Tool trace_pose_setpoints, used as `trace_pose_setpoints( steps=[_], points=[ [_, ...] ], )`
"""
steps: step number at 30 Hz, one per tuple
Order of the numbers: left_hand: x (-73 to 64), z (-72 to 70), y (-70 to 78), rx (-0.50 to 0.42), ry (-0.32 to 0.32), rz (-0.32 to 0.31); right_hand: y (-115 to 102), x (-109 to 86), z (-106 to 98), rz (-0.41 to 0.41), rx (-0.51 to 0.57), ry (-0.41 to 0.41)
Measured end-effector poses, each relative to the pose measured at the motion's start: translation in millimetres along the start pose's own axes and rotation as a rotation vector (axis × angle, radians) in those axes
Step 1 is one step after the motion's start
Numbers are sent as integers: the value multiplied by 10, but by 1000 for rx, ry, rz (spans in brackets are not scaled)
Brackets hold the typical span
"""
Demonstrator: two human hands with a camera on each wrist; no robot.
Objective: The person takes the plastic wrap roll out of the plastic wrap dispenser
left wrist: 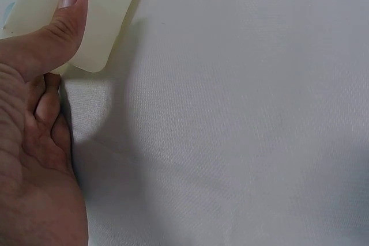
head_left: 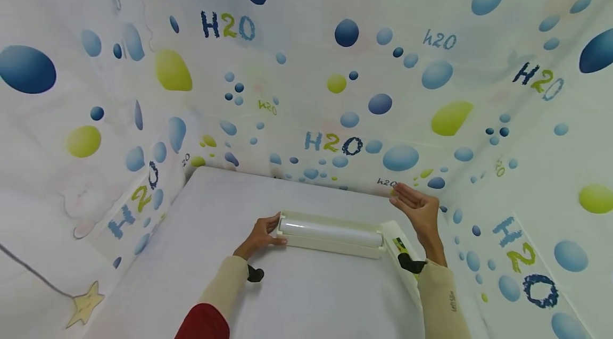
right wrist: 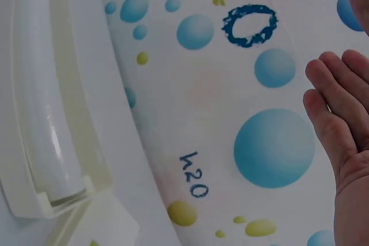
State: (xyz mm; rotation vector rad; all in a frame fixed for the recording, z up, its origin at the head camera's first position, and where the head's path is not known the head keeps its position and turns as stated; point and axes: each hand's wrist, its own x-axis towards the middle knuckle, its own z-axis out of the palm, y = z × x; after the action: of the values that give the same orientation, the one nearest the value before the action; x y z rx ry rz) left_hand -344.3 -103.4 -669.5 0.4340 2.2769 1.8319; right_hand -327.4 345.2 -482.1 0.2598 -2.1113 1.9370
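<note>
A cream plastic-wrap dispenser [head_left: 330, 246] lies on the white tabletop, its top side uncovered and a shiny roll of wrap [head_left: 330, 231] in its trough. My left hand [head_left: 261, 235] holds the dispenser's left end, fingers behind and thumb at the front. In the left wrist view the thumb presses on the cream casing [left wrist: 109, 21]. My right hand [head_left: 422, 216] is raised beyond the dispenser's right end, holding nothing, fingers extended and thumb apart. Below its wrist, a long cream cover [head_left: 390, 230] with a green and yellow label slants from the dispenser's right end, partly hidden by the forearm.
The white tabletop [head_left: 306, 286] stretches around the dispenser. White curtains [head_left: 297, 83] printed with blue and green drops and "H2O" rise behind it and on both sides. A star decoration [head_left: 86, 304] shows at the lower left.
</note>
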Motion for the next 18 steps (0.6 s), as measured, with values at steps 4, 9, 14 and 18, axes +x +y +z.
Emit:
trace_pose_setpoints(
  steps=[4,9,14,18],
  points=[
    [-24,-2,-26,17,-2,62,-30,85,76,-36,77,-53],
    [-30,34,-29,2,-15,5,-32,115,101,2,20,-98],
    [-24,35,36,4,-14,-9,48,115,107,54,-63,-152],
    [-39,15,80,4,-1,-6,208,94,106,88,-157,-238]
  ],
)
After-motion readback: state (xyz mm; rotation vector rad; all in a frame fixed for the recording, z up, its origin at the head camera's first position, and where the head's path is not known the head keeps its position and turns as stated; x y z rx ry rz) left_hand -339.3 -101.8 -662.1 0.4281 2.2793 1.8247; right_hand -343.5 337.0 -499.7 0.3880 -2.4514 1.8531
